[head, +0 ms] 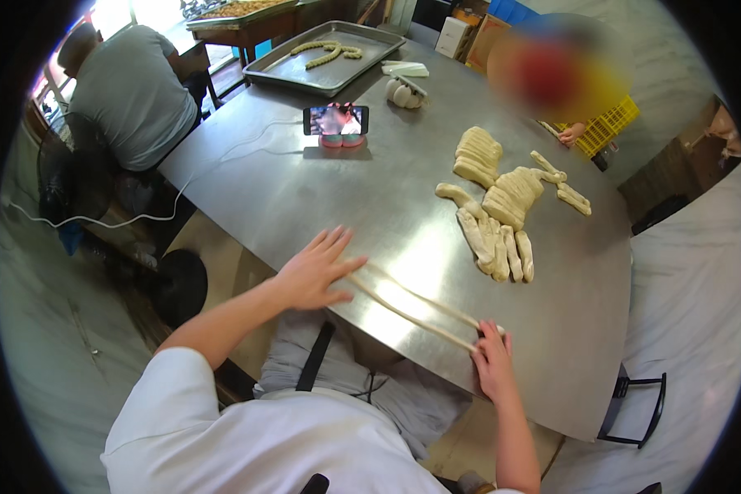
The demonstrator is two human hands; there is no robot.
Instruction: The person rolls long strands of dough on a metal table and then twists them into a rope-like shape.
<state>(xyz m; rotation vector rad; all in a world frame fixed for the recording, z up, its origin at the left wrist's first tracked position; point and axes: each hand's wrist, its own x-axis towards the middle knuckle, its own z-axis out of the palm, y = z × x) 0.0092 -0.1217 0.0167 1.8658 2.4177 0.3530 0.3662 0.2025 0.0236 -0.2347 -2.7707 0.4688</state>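
A long thin dough rope (407, 316), doubled into two nearly parallel strands, lies along the near edge of the steel table (259, 197). My left hand (312, 275) is at its left end, palm down with fingers spread and slightly blurred. How that end lies under the hand is hidden. My right hand (493, 358) curls over the right ends of both strands, and a small bit of dough shows past the fingertips. Beyond it lie several thick dough strips (494, 247), with two sliced dough blocks (512, 197) behind them.
A phone (336, 121) on a stand trails a white cable (179, 191) over the left edge. Farther back are a metal tray (272, 71) with twisted dough and a bundle of white round items (404, 92). Another person's hand (572, 134) works at the far right; a person (123, 99) sits at left.
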